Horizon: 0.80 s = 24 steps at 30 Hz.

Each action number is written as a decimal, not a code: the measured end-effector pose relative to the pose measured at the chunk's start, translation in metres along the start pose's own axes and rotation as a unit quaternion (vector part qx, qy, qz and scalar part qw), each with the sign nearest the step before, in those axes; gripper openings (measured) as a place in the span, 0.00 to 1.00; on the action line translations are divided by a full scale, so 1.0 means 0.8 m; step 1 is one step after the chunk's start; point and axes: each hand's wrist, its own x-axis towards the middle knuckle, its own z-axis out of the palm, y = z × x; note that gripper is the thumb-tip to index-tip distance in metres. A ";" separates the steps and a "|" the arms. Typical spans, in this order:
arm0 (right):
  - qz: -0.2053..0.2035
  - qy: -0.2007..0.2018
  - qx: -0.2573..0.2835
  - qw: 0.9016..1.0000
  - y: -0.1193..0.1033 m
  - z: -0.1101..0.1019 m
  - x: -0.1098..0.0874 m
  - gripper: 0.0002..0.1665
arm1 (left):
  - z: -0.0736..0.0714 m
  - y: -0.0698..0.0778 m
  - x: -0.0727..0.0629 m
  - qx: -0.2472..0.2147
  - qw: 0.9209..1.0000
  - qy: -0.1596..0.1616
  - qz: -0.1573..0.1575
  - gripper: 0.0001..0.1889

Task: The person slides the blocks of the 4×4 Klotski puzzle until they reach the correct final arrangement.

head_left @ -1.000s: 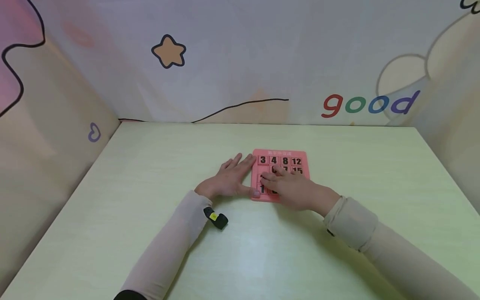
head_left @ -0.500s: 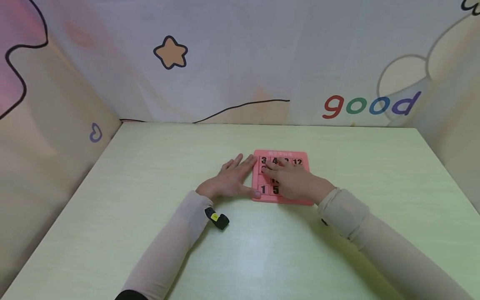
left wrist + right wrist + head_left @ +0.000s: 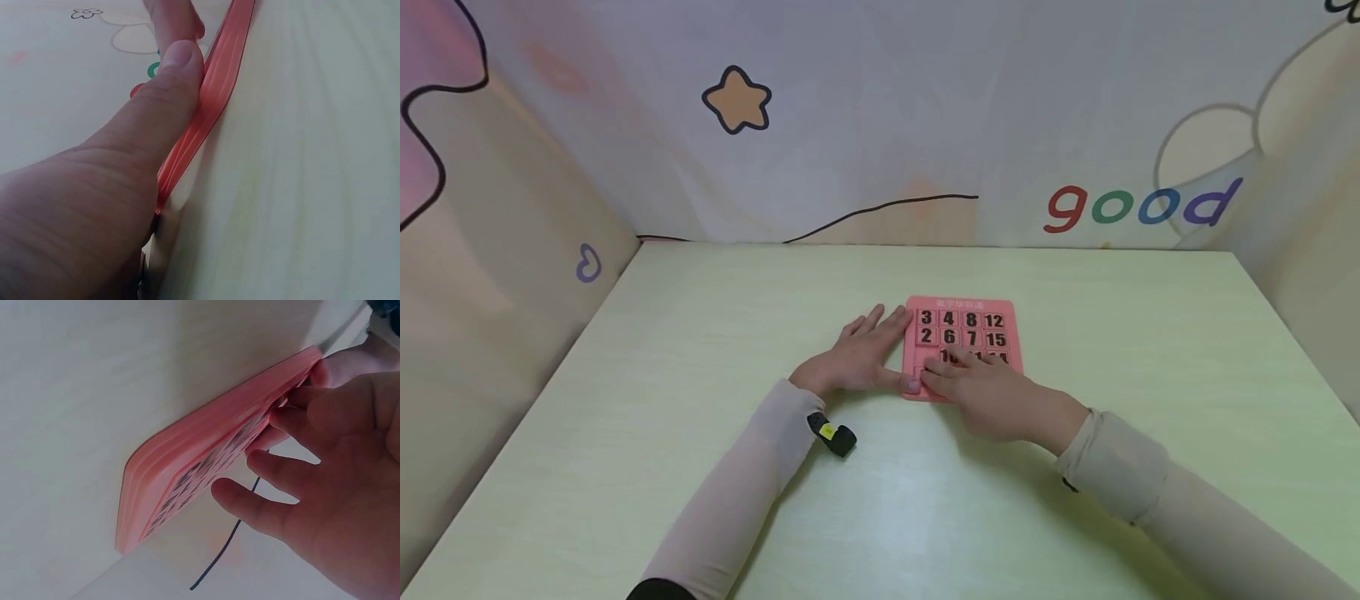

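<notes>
In my head view, the right hand (image 3: pixel 994 398) lies over the near rows of the pink number board (image 3: pixel 961 327), fingers extended and slightly apart; I cannot tell which tiles (image 3: pixel 972 320) they touch. I read the left hand (image 3: pixel 857 358) as spread at the board's left side, thumb at its near-left corner. The board rests flat on the table (image 3: pixel 700 375), between both hands. Beyond the board stands the wall (image 3: pixel 865 125), printed with "good".
</notes>
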 end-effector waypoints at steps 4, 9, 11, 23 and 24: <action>-0.007 -0.004 0.007 1.000 -0.008 0.000 -0.006 0.36 | 0.000 -0.003 -0.002 0.004 1.000 0.002 -0.004 0.59; -0.002 -0.007 0.001 1.000 -0.012 0.000 -0.006 0.37 | -0.001 -0.005 -0.003 -0.003 1.000 0.003 0.002 0.60; 0.002 -0.004 -0.008 1.000 -0.011 0.000 -0.003 0.37 | -0.001 -0.005 -0.003 -0.004 1.000 0.004 0.003 0.60; 0.048 0.016 -0.005 0.999 0.002 0.004 0.005 0.35 | 0.000 -0.003 -0.001 -0.006 1.000 0.006 0.008 0.60; 0.044 0.017 -0.003 0.999 0.003 0.005 0.000 0.34 | 0.000 -0.003 -0.001 -0.006 1.000 0.006 0.008 0.60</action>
